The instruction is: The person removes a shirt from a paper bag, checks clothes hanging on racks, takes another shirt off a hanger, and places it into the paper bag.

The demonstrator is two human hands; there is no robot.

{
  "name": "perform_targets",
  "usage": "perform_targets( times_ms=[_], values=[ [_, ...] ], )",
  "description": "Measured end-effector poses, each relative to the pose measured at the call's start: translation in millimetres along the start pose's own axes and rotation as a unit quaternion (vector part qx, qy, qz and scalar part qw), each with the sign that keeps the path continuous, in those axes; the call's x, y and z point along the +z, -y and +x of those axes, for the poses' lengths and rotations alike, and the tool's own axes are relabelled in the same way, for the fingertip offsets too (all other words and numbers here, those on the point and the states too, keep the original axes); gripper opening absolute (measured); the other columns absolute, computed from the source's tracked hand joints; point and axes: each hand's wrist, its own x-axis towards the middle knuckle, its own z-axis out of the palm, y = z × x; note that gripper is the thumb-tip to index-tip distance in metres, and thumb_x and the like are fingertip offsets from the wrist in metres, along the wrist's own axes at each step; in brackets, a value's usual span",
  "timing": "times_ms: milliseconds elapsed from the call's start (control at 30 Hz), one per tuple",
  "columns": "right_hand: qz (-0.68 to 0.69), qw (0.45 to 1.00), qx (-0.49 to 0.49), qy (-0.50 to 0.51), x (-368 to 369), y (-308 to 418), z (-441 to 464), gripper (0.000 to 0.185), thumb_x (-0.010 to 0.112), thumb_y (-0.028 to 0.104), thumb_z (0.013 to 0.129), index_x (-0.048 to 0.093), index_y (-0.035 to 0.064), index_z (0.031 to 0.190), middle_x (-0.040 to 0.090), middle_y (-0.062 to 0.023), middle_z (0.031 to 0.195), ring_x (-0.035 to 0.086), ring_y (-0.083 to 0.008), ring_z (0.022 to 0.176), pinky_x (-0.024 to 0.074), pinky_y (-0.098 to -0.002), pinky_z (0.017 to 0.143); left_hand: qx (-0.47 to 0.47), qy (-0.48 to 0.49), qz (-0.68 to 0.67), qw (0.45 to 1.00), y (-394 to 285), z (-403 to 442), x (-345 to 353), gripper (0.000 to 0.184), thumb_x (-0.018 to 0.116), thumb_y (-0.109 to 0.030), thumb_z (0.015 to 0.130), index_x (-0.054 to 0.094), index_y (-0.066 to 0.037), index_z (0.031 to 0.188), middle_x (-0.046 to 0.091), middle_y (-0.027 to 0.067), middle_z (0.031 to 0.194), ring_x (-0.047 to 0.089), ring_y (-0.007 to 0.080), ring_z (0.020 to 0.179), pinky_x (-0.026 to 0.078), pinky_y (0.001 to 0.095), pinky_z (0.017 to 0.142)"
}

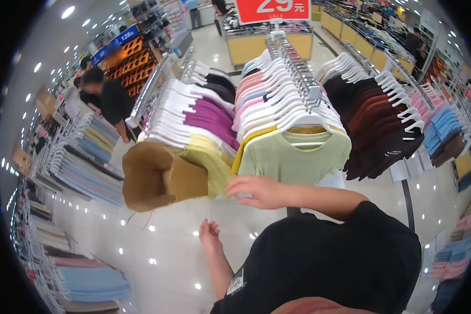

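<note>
Pale green shirt (288, 157) hangs just beyond right hand (256, 192), whose fingers are parted near the hem's left end; contact cannot be told. Left hand (210, 234): below and left of shirt, fingers curled, closure unclear. Brown open-topped object (193, 179) left of shirt; red 29 sign (248, 11) above shirt.

In the head view, the right hand (254, 191), fingers apart, is beside the hem of a pale green T-shirt (293, 157) on a white hanger; contact is unclear. The left hand (210, 233) is loosely bent above the glossy floor (157, 280). A brown item of unclear kind (146, 170) fronts the purple and yellow tops (209, 115). A red 29元 sale sign (275, 11) tops the middle rack (298, 68).
</note>
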Motion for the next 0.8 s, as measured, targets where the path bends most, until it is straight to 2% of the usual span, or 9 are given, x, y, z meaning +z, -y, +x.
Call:
perform_targets(
  times_ms=[133,367,433,500,567,633,667,733,800],
  values=[
    [0.011,0.997,0.053,-0.058,-9,-13,-42,0.031,0.067,0.007,0.092,0.064,0.0064,0.122,0.061,-0.0102,0.127,0.062,-0.0304,0.113,0.0518,-0.0397,0.094,-0.049,-0.002,0.090,0.995,23,-20,25,0.027,0.059,-0.023,0.103,0.059,-0.005,0.123,0.067,0.0064,0.092,0.064,0.0140,0.079,0.048,0.0237,0.063],
    [-0.052,0.949,0.182,-0.252,-81,6,-93,0.019,0.065,0.001,0.092,0.069,0.0020,0.110,0.069,-0.0106,0.109,0.066,-0.0236,0.102,0.0513,-0.0339,0.090,0.030,0.157,0.237,0.958,24,-21,98,0.034,0.059,-0.022,0.103,0.058,-0.002,0.131,0.069,0.0077,0.096,0.063,0.0124,0.083,0.049,0.0248,0.070],
    [-0.056,0.915,0.198,-0.347,-90,4,-108,0.018,0.064,0.000,0.093,0.069,0.0008,0.110,0.070,-0.0095,0.104,0.066,-0.0211,0.099,0.0507,-0.0322,0.089,0.139,0.238,0.304,0.912,10,-25,129,0.033,0.061,-0.017,0.101,0.060,0.000,0.129,0.069,0.0089,0.097,0.063,0.0136,0.085,0.049,0.0270,0.074],
    [-0.073,0.887,0.214,-0.403,-100,5,-120,0.016,0.064,0.001,0.092,0.069,0.0005,0.107,0.070,-0.0098,0.107,0.066,-0.0183,0.093,0.0509,-0.0302,0.086,0.274,0.250,0.361,0.855,-10,-35,168,0.027,0.061,-0.012,0.099,0.063,0.002,0.123,0.069,0.0093,0.096,0.063,0.0164,0.085,0.049,0.0295,0.076],
    [-0.108,0.871,0.224,-0.423,-110,1,-133,0.017,0.065,0.002,0.091,0.069,0.0007,0.108,0.070,-0.0105,0.107,0.066,-0.0205,0.095,0.0506,-0.0314,0.087,0.367,0.277,0.334,0.822,-41,-56,212,0.023,0.061,-0.008,0.097,0.064,0.002,0.118,0.068,0.0123,0.098,0.065,0.0230,0.089,0.050,0.0335,0.079],
    [-0.142,0.857,0.228,-0.441,-123,-8,-144,0.018,0.066,0.002,0.090,0.069,0.0010,0.108,0.069,-0.0112,0.108,0.066,-0.0227,0.097,0.0504,-0.0325,0.088,0.497,0.280,0.344,0.745,-62,-61,248,0.024,0.064,-0.006,0.093,0.065,0.000,0.116,0.067,0.0148,0.104,0.063,0.0300,0.097,0.050,0.0371,0.085],
    [-0.206,0.843,0.215,-0.449,-131,-13,-149,0.019,0.068,0.002,0.089,0.069,0.0016,0.108,0.069,-0.0117,0.108,0.066,-0.0255,0.099,0.0501,-0.0336,0.090,0.495,0.277,0.346,0.747,-69,-63,267,0.024,0.064,-0.006,0.093,0.065,0.000,0.116,0.067,0.0148,0.104,0.063,0.0300,0.097,0.050,0.0371,0.085],
    [-0.262,0.827,0.203,-0.454,-143,-24,-159,0.021,0.069,0.003,0.088,0.069,0.0021,0.109,0.069,-0.0122,0.107,0.066,-0.0283,0.101,0.0499,-0.0348,0.091,0.611,0.264,0.386,0.639,-78,-63,297,0.029,0.067,-0.006,0.091,0.065,0.000,0.119,0.065,0.0170,0.113,0.062,0.0318,0.105,0.049,0.0397,0.090],
    [-0.301,0.819,0.263,-0.412,-150,-38,-171,0.022,0.069,0.003,0.089,0.067,-0.0004,0.110,0.067,-0.0119,0.110,0.065,-0.0266,0.107,0.0481,-0.0334,0.095,0.611,0.260,0.400,0.632,-72,-62,313,0.029,0.068,-0.007,0.089,0.065,-0.001,0.118,0.065,0.0165,0.112,0.061,0.0333,0.105,0.049,0.0413,0.089]
  ],
)
